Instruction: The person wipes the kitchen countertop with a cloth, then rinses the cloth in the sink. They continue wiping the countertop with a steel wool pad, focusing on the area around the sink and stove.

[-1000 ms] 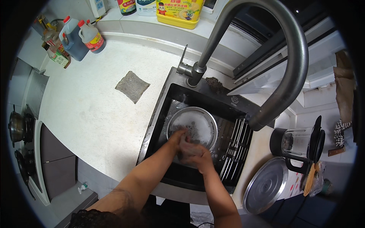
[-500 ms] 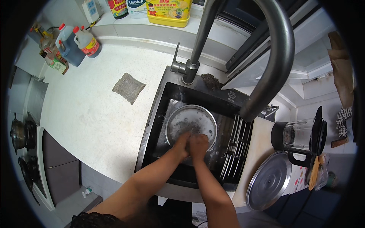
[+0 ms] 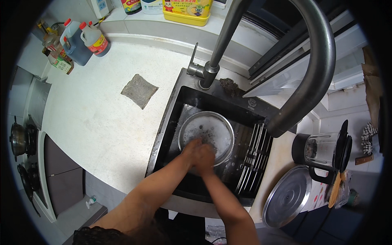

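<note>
A round metal basin (image 3: 184, 125) of sudsy, greyish water sits in the black sink (image 3: 165, 141). My left hand (image 3: 190, 149) and my right hand (image 3: 204, 155) are pressed together over the basin's near left part. The right hand is curled like a fist, slightly blurred, against the left one. Both look closed, and whatever they grip, if anything, is hidden between them. Dark specks and foam (image 3: 221, 136) float on the water beyond my fingers.
A tall dark faucet (image 3: 326, 49) arches over the sink's right side. A metal rack (image 3: 252, 157) lies inside the sink at right. A grey scouring cloth (image 3: 139, 91) lies on the left counter. At right are a blender (image 3: 322, 149) and a round metal lid (image 3: 288, 196).
Both hands have shifted left and slightly toward me, staying together at the basin. The view has tilted a little, so the faucet sits farther right.
</note>
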